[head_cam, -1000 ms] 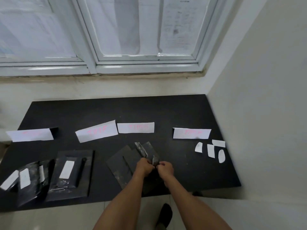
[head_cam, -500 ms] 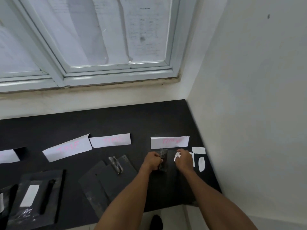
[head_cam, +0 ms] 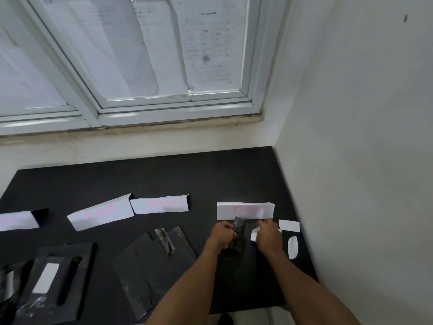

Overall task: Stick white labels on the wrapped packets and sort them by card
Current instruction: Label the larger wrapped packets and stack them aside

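The wrapped packet (head_cam: 239, 232) sits at the lower right of the frame, just below the rightmost card (head_cam: 245, 210) on the black table (head_cam: 164, 179). The left hand (head_cam: 221, 235) grips its left side. The right hand (head_cam: 268, 236), just beside the packet, pinches a white label (head_cam: 253, 234). The loose labels (head_cam: 289, 225) lie further right.

The left frame edge is cutting off the leftmost card (head_cam: 16, 220) and the labelled packet (head_cam: 5, 283) below it. The right hand (head_cam: 268, 238) is covering part of a white label (head_cam: 254, 235), hiding whether its fingers are holding it. The left hand (head_cam: 220, 235), gripping the wrapped packet (head_cam: 239, 232), is hiding its left side. Pink lettering on the rightmost card (head_cam: 246, 210) is blurring, and the window papers (head_cam: 206, 48) are showing print too small to read.
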Demonstrator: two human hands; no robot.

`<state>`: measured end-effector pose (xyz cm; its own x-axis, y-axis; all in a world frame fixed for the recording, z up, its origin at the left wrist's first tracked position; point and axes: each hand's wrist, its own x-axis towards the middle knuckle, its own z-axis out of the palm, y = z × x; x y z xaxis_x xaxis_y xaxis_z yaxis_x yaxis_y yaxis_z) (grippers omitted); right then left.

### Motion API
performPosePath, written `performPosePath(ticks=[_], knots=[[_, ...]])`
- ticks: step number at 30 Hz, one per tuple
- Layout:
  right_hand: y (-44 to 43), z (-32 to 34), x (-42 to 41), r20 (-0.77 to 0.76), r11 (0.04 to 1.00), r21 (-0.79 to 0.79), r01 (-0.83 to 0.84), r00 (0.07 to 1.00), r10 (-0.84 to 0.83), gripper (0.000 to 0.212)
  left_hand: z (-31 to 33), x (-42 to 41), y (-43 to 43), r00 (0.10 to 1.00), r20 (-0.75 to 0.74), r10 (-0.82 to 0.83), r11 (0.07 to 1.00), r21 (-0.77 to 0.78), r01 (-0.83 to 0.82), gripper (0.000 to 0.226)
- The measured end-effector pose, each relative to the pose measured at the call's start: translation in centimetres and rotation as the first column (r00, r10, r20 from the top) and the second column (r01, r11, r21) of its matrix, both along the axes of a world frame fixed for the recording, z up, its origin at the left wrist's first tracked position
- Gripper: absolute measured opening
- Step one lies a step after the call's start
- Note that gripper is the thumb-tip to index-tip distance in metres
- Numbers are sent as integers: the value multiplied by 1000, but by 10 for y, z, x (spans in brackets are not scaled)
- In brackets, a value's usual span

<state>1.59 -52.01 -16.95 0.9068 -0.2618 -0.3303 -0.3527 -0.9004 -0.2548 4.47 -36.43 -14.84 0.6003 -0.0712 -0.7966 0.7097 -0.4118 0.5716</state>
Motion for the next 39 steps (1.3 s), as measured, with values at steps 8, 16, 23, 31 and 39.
performPosePath(ticks=[8,16,23,31,39], knots=[[5,12,-7,310,985,160,60,945,-108,7,4,-1,23,982,88,168,984,-65,-163,22],[72,76,-13,148,564,772,292,781,-607,8,30,-17,49,899,-14,437,848,-326,-417,20],[144,96,-36,125,561,764,319,779,-614,9,67,-33,81,872,-21,489,772,-456,-443,21],[195,114,-57,169,636,712,298,807,-566,12,91,-53,139,905,42,423,805,-475,-354,22],[233,124,-68,189,630,737,246,819,-542,14,102,-53,178,867,44,497,780,-461,-424,22]])
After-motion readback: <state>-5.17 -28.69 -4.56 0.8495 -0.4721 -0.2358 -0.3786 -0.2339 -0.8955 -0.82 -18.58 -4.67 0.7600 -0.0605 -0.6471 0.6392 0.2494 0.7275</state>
